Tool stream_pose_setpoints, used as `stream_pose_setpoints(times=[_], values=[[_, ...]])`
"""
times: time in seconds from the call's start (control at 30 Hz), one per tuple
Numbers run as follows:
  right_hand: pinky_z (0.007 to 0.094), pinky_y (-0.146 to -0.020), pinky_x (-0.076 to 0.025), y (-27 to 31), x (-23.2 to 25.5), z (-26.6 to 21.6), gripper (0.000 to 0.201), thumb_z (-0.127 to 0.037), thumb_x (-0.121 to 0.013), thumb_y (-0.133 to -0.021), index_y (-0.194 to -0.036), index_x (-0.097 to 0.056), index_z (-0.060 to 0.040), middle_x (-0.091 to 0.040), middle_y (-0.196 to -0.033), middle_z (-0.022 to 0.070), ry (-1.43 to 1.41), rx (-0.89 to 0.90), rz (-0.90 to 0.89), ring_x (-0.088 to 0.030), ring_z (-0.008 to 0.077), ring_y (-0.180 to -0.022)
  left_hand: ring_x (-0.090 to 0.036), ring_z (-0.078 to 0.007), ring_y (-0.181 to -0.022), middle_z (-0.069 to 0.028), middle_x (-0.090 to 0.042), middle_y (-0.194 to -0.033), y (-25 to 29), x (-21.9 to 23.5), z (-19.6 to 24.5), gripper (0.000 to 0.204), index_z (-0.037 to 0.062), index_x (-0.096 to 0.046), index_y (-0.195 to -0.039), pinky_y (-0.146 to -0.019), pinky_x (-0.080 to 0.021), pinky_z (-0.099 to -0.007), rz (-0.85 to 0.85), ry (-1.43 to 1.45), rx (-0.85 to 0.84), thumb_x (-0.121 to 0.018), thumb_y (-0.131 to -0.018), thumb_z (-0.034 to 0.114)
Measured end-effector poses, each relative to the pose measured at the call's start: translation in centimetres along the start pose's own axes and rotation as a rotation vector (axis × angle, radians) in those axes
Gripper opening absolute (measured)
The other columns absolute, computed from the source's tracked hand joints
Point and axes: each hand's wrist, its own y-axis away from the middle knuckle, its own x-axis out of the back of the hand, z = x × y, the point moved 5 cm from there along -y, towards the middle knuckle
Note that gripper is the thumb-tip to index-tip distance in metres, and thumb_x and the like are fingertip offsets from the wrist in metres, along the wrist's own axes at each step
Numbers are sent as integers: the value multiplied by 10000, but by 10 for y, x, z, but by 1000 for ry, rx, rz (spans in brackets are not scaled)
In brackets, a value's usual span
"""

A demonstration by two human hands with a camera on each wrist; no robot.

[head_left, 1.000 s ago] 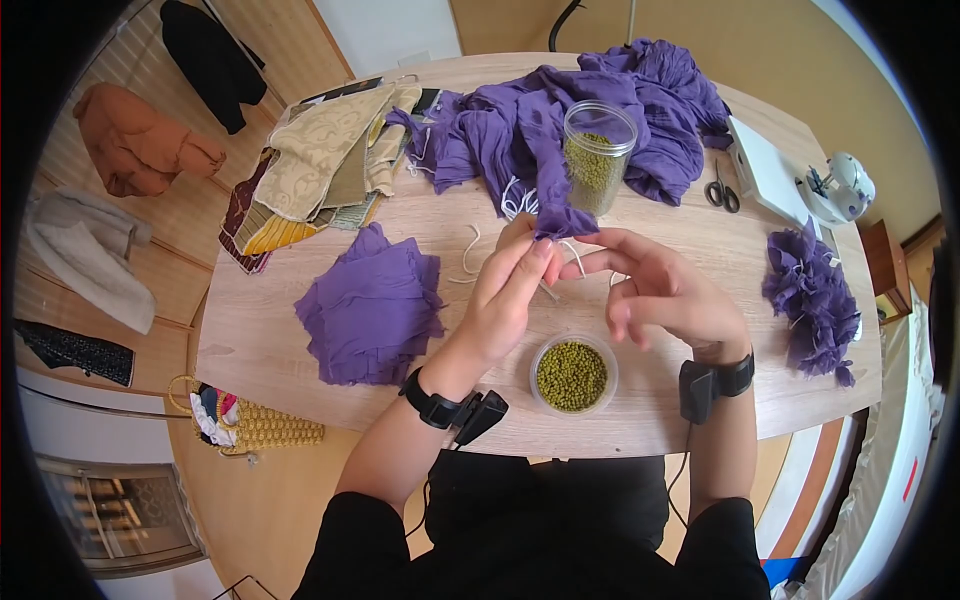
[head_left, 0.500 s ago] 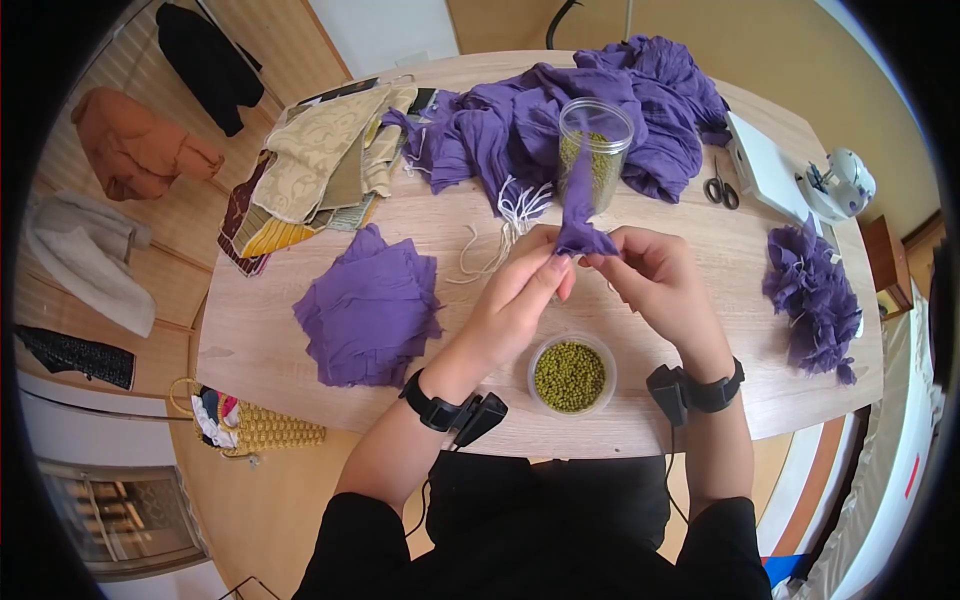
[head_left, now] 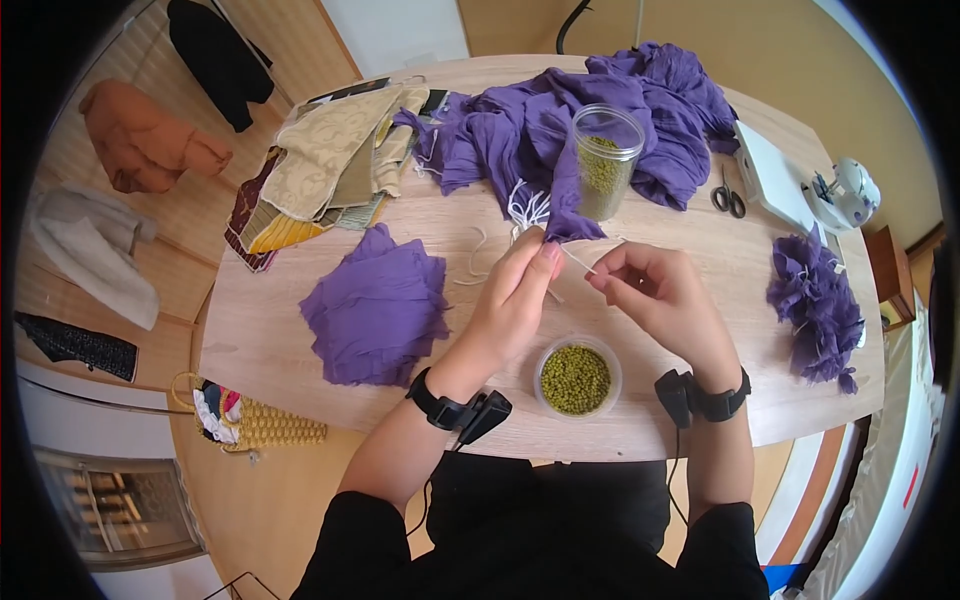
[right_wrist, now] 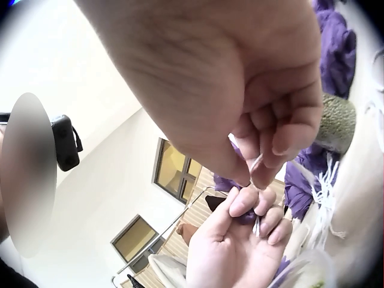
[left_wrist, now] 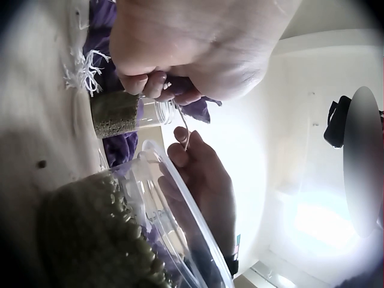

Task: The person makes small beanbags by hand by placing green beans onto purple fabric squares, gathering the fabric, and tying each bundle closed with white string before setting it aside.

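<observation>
Between thumb and fingers, my left hand [head_left: 512, 295] grips the gathered end of a small purple cloth piece [head_left: 574, 220]; its loose corner flares up and to the right. From that bunched end a white string [head_left: 580, 262] runs tight to my right hand [head_left: 668, 300], whose thumb and forefinger pinch it. In the right wrist view, the left fingers [right_wrist: 267, 207] curl over the cloth, with a bit of string showing among them. Below the hands stands a round clear tub [head_left: 578, 414] of green beans [head_left: 574, 378].
A tall clear jar [head_left: 607, 165] of beans stands behind the hands, before heaped purple cloth [head_left: 670, 120]. White strings [head_left: 527, 207] lie beside it. Purple squares [head_left: 375, 310] and patterned fabrics [head_left: 325, 160] are left; scissors [head_left: 729, 195], a ruffled purple bundle [head_left: 815, 310] and a sewing machine [head_left: 850, 190] are right.
My right hand first had its fingers spread by the string, then came to the cloth beside the left hand. Now it has drawn away slightly, pinching the string taut.
</observation>
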Motion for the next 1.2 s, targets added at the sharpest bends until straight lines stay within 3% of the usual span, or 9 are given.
stream_pose_setpoints(times=[0.17, 0.33, 0.47, 0.53, 0.73, 0.83, 1.03, 1.13, 1.2], values=[[305, -613, -510, 9, -8, -21, 95, -77, -744, -946, -1004, -751, -2, -721, -826, 93, 227, 194, 93, -642, 171, -642, -500, -163, -854, -67, -562, -945, -1, 2, 5, 225, 3, -548, -1022, -809, -432, -324, 85, 36, 38, -438, -1116, 176], [382, -644, -558, 16, -12, -38, 125, -28, -769, -871, -993, -742, -33, -693, -871, 121, 433, 425, 143, -693, 297, -728, -543, -157, -896, -61, -570, -989, 0, -3, 7, 234, -3, -580, -1181, -790, -450, -308, -39, -307, 3, -588, -949, 23], [387, -658, -565, 20, -19, -45, 124, -41, -777, -858, -973, -733, -54, -686, -897, 98, 534, 489, 141, -700, 292, -773, -574, -189, -862, -106, -569, -965, 0, -4, 8, 268, -12, -602, -1146, -746, -457, -318, -50, -399, -51, -647, -882, -23], [386, -673, -569, 24, -24, -50, 107, -56, -779, -860, -951, -725, -67, -674, -919, 74, 607, 575, 157, -702, 277, -795, -624, -403, -859, -194, -575, -932, -1, -6, 10, 177, -39, -560, -952, -720, -484, -437, -83, -449, -55, -676, -818, -34], [384, -654, -555, 22, -21, -51, 91, -63, -778, -872, -945, -723, -61, -674, -879, 71, 605, 670, 164, -680, 261, -753, -652, -402, -730, -149, -618, -770, 6, -15, 21, 133, -5, -666, -839, -650, -501, -467, -221, -535, -95, -754, -755, 51], [371, -634, -536, 21, -8, -47, 76, -61, -772, -890, -951, -728, -56, -677, -800, 75, 452, 528, 156, -670, 263, -714, -630, -350, -623, -136, -626, -719, 10, -18, 34, 148, 9, -690, -881, -593, -481, -410, -344, -434, -310, -763, -757, 43], [256, -559, -439, 17, 4, -30, 43, -49, -758, -923, -954, -786, -43, -719, -810, 40, 86, 217, -12, -563, 88, -602, -645, -318, -607, -133, -691, -810, 11, -10, 38, 125, 7, -667, -763, -578, -485, -389, -475, -272, -402, -771, -775, 75], [238, -566, -436, 14, 7, -24, 41, -48, -753, -929, -955, -784, -40, -738, -847, 14, 48, 173, -95, -575, 57, -638, -652, -200, -653, -94, -691, -806, 16, -6, 32, 113, -3, -685, -859, -628, -489, -345, -537, -61, -120, -764, -843, 76], [215, -599, -459, 13, 6, -16, 38, -28, -749, -945, -969, -778, -26, -752, -894, 6, -45, 131, -132, -606, 42, -697, -644, -163, -698, -67, -696, -822, 21, -11, 31, 112, -8, -679, -913, -663, -490, -332, -389, 7, -172, -751, -883, 72]])
